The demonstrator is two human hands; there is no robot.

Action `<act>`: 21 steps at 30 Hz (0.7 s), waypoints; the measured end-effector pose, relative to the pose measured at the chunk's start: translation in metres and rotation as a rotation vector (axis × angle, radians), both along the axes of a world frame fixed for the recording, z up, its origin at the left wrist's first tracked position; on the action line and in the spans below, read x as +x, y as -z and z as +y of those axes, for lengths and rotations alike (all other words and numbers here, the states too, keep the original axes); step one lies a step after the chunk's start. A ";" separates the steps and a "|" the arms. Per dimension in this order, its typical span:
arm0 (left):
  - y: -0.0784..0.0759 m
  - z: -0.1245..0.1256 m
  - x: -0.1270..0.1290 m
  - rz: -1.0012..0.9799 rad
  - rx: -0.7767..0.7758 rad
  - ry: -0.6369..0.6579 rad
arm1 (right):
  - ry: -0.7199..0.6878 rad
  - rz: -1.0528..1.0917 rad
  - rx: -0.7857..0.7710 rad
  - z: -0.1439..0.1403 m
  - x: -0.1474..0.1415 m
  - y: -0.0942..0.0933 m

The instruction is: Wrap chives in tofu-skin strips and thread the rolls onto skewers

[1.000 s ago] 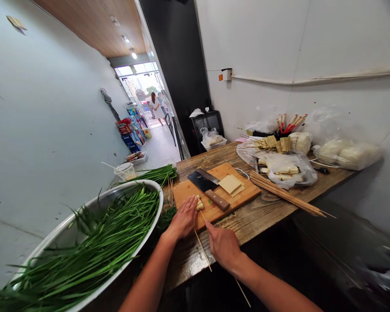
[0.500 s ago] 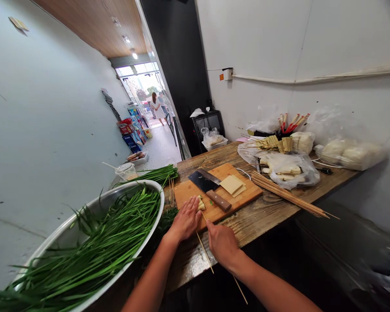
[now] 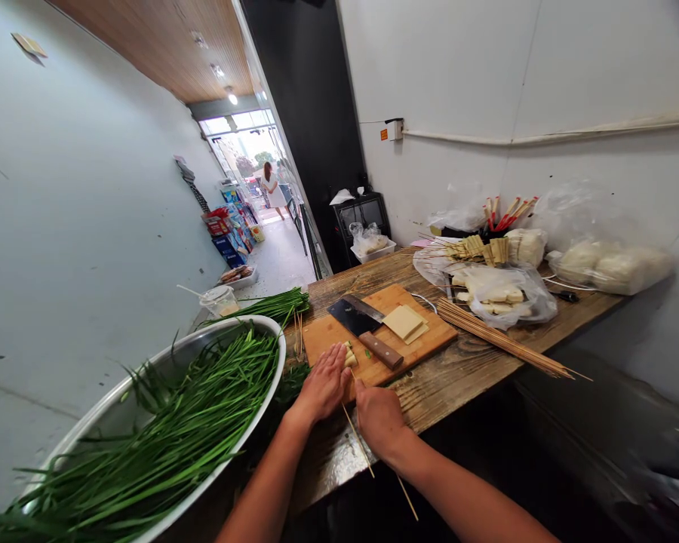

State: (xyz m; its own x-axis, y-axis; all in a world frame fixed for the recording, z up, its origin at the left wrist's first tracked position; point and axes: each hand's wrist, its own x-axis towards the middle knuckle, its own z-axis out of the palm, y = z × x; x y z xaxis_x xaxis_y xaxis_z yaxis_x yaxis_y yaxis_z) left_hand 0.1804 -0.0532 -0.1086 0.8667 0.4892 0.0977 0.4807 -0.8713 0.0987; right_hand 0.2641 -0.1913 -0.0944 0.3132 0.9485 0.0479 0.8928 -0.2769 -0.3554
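While hands pin skewer, no legible labels nr board.

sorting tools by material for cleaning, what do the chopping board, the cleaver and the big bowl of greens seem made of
Chopping board: looks like wood or bamboo, orange-brown with a matt finish.
Cleaver: dark metal blade, probably steel, on a brown handle that seems wooden.
Big bowl: likely stainless steel or aluminium, judging by its silvery, shiny rim.

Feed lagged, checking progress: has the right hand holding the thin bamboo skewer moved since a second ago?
Yes. The right hand has slid forward toward the wooden cutting board, pushing the thin bamboo skewer further in.
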 end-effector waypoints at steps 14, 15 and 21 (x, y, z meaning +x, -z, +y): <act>0.001 0.000 0.000 0.006 -0.007 0.003 | 0.028 0.037 -0.031 0.011 0.004 -0.018; 0.000 0.000 0.000 0.008 -0.009 0.001 | 0.025 0.040 -0.034 0.012 0.004 -0.020; 0.001 0.001 0.002 0.010 -0.004 -0.015 | 0.014 0.004 -0.013 0.020 0.005 -0.022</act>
State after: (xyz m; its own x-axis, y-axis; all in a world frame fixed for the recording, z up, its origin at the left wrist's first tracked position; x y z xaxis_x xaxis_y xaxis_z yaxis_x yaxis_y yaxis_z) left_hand 0.1822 -0.0526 -0.1095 0.8601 0.5026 0.0875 0.4947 -0.8636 0.0975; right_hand 0.2694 -0.1708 -0.0729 0.3264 0.9446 0.0345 0.8873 -0.2936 -0.3556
